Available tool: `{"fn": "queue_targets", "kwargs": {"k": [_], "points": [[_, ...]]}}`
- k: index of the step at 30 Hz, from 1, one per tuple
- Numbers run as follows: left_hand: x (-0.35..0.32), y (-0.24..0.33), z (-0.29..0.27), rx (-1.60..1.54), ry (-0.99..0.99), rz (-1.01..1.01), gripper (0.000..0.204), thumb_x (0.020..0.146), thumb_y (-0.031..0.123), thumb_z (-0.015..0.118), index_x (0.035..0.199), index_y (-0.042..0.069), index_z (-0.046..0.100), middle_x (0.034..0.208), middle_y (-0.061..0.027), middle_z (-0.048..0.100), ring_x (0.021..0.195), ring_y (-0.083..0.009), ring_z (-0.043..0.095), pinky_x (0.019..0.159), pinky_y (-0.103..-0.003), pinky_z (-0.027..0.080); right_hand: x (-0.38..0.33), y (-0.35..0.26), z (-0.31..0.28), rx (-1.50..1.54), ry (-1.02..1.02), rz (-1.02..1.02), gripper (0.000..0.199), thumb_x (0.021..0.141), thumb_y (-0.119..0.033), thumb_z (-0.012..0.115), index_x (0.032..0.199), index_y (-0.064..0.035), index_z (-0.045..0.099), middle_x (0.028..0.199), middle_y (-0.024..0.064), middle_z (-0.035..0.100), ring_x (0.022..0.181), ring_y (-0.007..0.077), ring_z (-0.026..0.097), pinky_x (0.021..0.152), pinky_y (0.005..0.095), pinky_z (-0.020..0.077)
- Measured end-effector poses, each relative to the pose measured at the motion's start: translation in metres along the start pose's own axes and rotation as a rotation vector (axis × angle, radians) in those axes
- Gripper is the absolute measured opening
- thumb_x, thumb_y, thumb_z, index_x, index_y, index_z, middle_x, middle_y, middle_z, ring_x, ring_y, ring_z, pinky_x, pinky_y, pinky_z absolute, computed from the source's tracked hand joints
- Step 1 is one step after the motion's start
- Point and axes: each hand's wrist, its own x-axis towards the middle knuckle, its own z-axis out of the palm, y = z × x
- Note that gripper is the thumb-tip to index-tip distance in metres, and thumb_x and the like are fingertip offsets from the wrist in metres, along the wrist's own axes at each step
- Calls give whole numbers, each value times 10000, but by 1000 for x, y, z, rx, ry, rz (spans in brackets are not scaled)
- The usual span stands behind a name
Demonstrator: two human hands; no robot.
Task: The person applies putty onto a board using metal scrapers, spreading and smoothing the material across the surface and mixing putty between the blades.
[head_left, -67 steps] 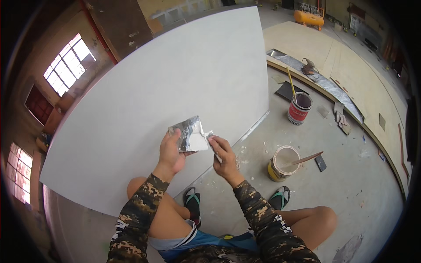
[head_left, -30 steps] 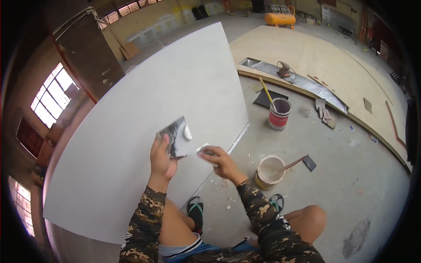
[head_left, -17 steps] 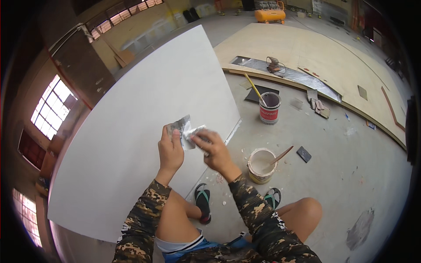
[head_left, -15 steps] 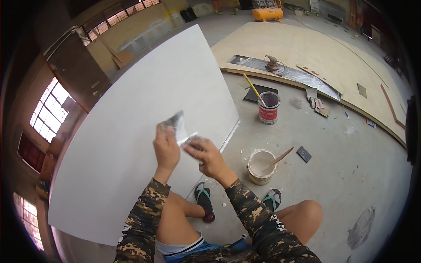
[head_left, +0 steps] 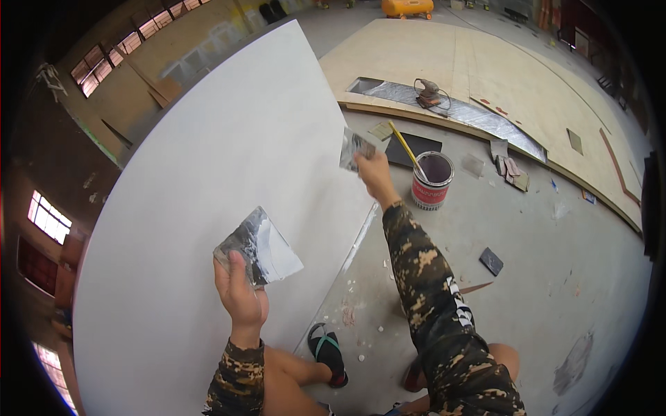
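Left hand [head_left: 239, 298] grips a putty-loaded scraper [head_left: 258, 247] near the body, as a supply; right hand [head_left: 374, 173], stretched far, presses a second scraper [head_left: 355, 148] against the white board [head_left: 208, 173].

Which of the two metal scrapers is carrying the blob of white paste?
The scraper in the left hand, the one held low near the body, has white paste on its blade. The other scraper, in the outstretched right hand, shows bare grey metal.

bare white board [head_left: 208, 173] leftward, paint can [head_left: 431, 182] blocking right, open concrete floor [head_left: 555, 277] beyond
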Motion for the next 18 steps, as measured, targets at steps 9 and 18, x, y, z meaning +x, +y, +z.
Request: {"fn": "queue_targets", "kwargs": {"k": [9,18], "points": [[12,-2,-8,-20,-10,-92,259,1028,184,477,1213,5,503,1179,-89,606,1087,-174,584,970,-332,453,65,-21,35,-442,132,-95,272,840,-154,591,918,95,667,816,295,671,751,384,678,665,419,508],[19,-3,-7,-11,8,-21,265,1029,181,472,1226,5,495,1196,-97,600,1111,-183,576,979,-345,448,-48,-2,112,-716,93,-822,505,644,10,606,1148,-13,619,1173,134,624,808,361,564,785,444,450]]}}
